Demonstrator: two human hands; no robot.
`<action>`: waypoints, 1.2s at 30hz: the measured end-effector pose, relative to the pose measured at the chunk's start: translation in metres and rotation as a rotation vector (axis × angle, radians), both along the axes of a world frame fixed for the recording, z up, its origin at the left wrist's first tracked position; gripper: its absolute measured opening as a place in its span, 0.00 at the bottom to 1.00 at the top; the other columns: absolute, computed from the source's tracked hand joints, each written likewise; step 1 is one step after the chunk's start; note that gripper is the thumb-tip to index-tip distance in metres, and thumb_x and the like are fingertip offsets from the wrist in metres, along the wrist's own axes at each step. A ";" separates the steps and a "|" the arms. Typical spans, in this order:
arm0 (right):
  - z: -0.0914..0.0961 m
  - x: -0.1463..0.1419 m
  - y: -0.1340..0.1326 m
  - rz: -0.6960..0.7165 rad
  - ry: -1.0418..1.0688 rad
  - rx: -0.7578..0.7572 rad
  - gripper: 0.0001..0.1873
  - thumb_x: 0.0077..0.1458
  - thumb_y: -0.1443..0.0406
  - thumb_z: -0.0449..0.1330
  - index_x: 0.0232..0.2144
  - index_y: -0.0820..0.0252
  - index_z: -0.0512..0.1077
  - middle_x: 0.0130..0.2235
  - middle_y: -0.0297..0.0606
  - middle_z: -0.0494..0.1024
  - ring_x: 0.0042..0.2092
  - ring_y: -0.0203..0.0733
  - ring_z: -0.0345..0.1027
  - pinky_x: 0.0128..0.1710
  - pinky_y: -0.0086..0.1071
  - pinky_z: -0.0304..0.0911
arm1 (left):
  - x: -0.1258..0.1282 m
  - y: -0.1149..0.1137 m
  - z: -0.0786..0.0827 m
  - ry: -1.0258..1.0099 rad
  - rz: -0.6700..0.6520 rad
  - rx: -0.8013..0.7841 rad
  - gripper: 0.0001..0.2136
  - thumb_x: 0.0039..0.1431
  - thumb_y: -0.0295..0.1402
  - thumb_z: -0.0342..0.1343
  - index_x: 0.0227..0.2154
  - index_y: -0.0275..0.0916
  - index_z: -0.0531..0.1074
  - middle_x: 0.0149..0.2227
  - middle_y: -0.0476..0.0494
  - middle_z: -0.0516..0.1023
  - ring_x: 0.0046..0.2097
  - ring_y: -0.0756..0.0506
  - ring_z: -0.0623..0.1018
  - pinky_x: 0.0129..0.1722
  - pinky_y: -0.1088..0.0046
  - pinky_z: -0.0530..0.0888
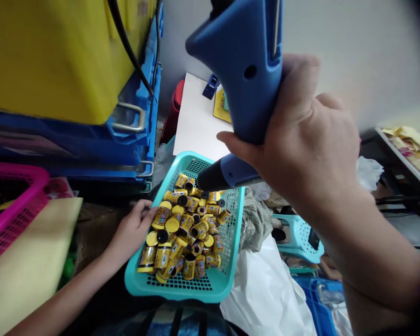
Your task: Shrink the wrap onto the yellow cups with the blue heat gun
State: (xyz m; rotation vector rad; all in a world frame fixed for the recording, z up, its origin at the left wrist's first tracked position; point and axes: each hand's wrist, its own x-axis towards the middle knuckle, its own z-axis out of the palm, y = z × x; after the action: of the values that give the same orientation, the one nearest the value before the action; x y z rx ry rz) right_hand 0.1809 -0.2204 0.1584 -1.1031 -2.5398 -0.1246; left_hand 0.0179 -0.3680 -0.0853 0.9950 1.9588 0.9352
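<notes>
In my right hand (pixel 308 121) is a blue gun-shaped tool (pixel 255 88) with a black nozzle and a metal rod in a slot. Its upper end is cut off by the frame. The nozzle points down and left over the far part of a turquoise plastic basket (pixel 182 293). My left hand (pixel 138 221) grips the basket's left rim, the thumb over the edge. Inside the basket lie many small yellow-labelled containers (pixel 163 255) in a loose heap, some on their sides. Yellow lids (pixel 172 225) and black round ends show among them.
Stacked blue crates (pixel 91 149) and a yellow bin (pixel 49 56) rise at left, with a black cable (pixel 129 44) hanging across. A pink basket (pixel 31 186) is at far left. Beyond stands a white board (pixel 196 112); at right, a white plastic bag (pixel 262 289) and turquoise tray (pixel 303 233).
</notes>
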 end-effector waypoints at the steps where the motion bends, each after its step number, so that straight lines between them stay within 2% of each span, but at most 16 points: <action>1: -0.002 0.000 0.000 -0.013 -0.034 0.054 0.37 0.50 0.48 0.64 0.55 0.57 0.57 0.37 0.38 0.72 0.47 0.45 0.68 0.57 0.42 0.63 | 0.000 0.000 -0.001 -0.008 0.000 0.007 0.17 0.58 0.52 0.46 0.35 0.45 0.67 0.30 0.50 0.80 0.34 0.42 0.80 0.33 0.71 0.74; 4: -0.007 -0.002 0.002 -0.039 -0.092 0.177 0.38 0.47 0.46 0.65 0.55 0.55 0.58 0.32 0.36 0.71 0.41 0.41 0.68 0.54 0.42 0.65 | 0.000 0.000 -0.003 -0.031 -0.009 0.023 0.17 0.58 0.53 0.45 0.35 0.45 0.67 0.30 0.50 0.80 0.33 0.42 0.80 0.32 0.71 0.74; 8: -0.013 -0.005 0.005 -0.066 -0.062 0.180 0.41 0.46 0.44 0.65 0.55 0.54 0.58 0.30 0.36 0.70 0.38 0.40 0.67 0.53 0.44 0.65 | 0.000 -0.001 -0.003 -0.064 -0.010 0.020 0.18 0.58 0.54 0.45 0.36 0.44 0.67 0.31 0.50 0.80 0.34 0.42 0.80 0.33 0.71 0.74; 13: -0.015 -0.007 0.002 -0.098 -0.066 0.158 0.42 0.44 0.45 0.66 0.54 0.58 0.58 0.32 0.37 0.69 0.40 0.41 0.68 0.54 0.41 0.65 | 0.001 -0.001 -0.001 -0.069 -0.007 0.009 0.18 0.58 0.54 0.45 0.36 0.45 0.67 0.32 0.50 0.81 0.35 0.42 0.80 0.34 0.72 0.74; 21: -0.012 -0.004 0.003 -0.169 -0.093 0.216 0.40 0.47 0.43 0.63 0.55 0.55 0.58 0.33 0.37 0.70 0.39 0.41 0.68 0.50 0.44 0.65 | 0.001 0.000 -0.002 -0.063 -0.016 0.019 0.18 0.59 0.53 0.45 0.36 0.45 0.67 0.31 0.49 0.81 0.35 0.42 0.81 0.34 0.71 0.74; 25: -0.013 0.003 0.005 -0.109 -0.056 0.218 0.41 0.45 0.43 0.65 0.53 0.59 0.60 0.33 0.37 0.70 0.43 0.43 0.69 0.52 0.43 0.65 | 0.001 0.000 -0.003 -0.073 -0.013 0.014 0.19 0.58 0.54 0.46 0.37 0.44 0.67 0.31 0.49 0.81 0.34 0.42 0.80 0.33 0.71 0.74; 29: -0.016 0.004 0.002 -0.112 -0.093 0.229 0.41 0.49 0.40 0.59 0.54 0.62 0.58 0.33 0.38 0.71 0.45 0.43 0.69 0.50 0.38 0.65 | 0.000 0.000 -0.004 -0.083 -0.016 0.028 0.18 0.58 0.54 0.46 0.36 0.44 0.67 0.31 0.49 0.81 0.35 0.42 0.80 0.33 0.71 0.74; 33: -0.017 -0.001 -0.004 -0.209 -0.178 0.257 0.44 0.51 0.40 0.56 0.56 0.67 0.54 0.34 0.41 0.70 0.42 0.43 0.69 0.46 0.36 0.63 | 0.002 -0.001 -0.002 -0.073 -0.023 0.026 0.17 0.58 0.53 0.45 0.37 0.45 0.66 0.30 0.51 0.80 0.34 0.43 0.80 0.33 0.72 0.73; 36: -0.017 -0.001 -0.006 -0.181 -0.213 0.269 0.43 0.53 0.40 0.53 0.56 0.68 0.54 0.34 0.42 0.70 0.40 0.41 0.69 0.44 0.34 0.62 | 0.002 -0.003 -0.002 -0.071 -0.023 0.032 0.17 0.59 0.53 0.45 0.37 0.45 0.66 0.30 0.51 0.79 0.34 0.43 0.80 0.33 0.72 0.73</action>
State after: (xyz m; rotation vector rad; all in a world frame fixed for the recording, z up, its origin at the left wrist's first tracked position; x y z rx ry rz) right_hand 0.1803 -0.2265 0.1416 -1.2630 -2.5004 -0.6434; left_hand 0.0202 -0.3706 -0.0875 0.9873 1.8755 0.9782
